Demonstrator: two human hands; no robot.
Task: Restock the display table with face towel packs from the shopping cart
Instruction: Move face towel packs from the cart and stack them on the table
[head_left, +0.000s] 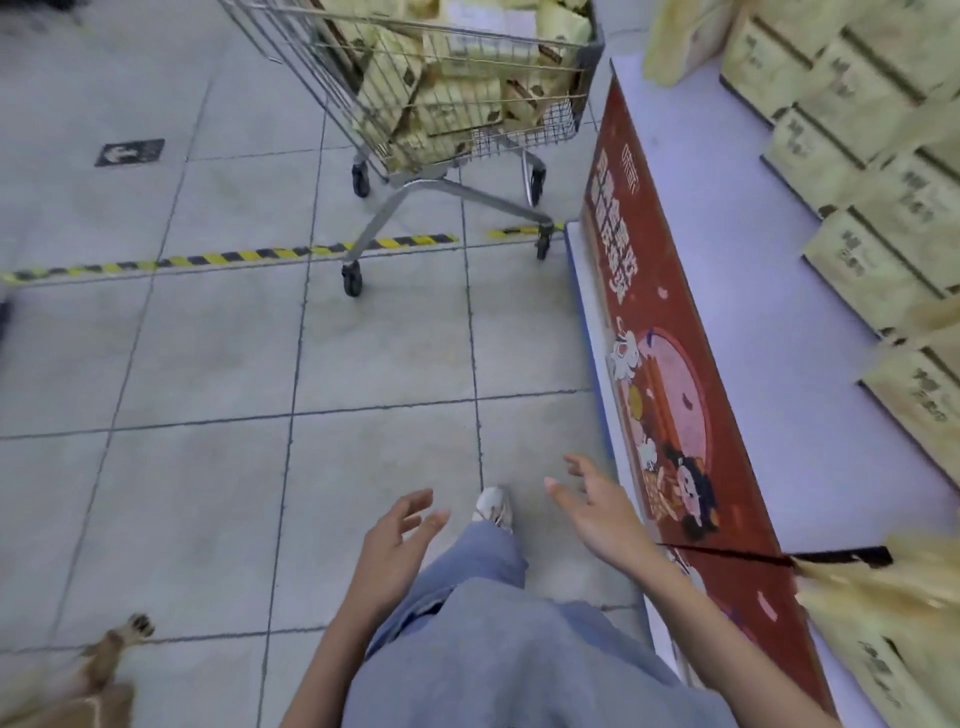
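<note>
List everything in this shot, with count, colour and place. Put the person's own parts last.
Cart: one, silver wire, on the floor at top centre.
Towel packs in cart: many, pale yellow, piled loosely.
Table: one, pale lilac top, right side.
Towel packs on table: many, pale yellow, in rows along the right edge.
Banner: one, red with cartoon figures, on the table's side.
Hazard tape: one strip, yellow and black, across the floor under the cart.
Arrow sticker: one, dark, floor at top left.
Animal paw: one, tan, bottom left.
Shoe: one, white, bottom centre.
Trousers: blue, bottom centre.
Left hand: open, empty.
Right hand: open, empty, beside the banner.
</note>
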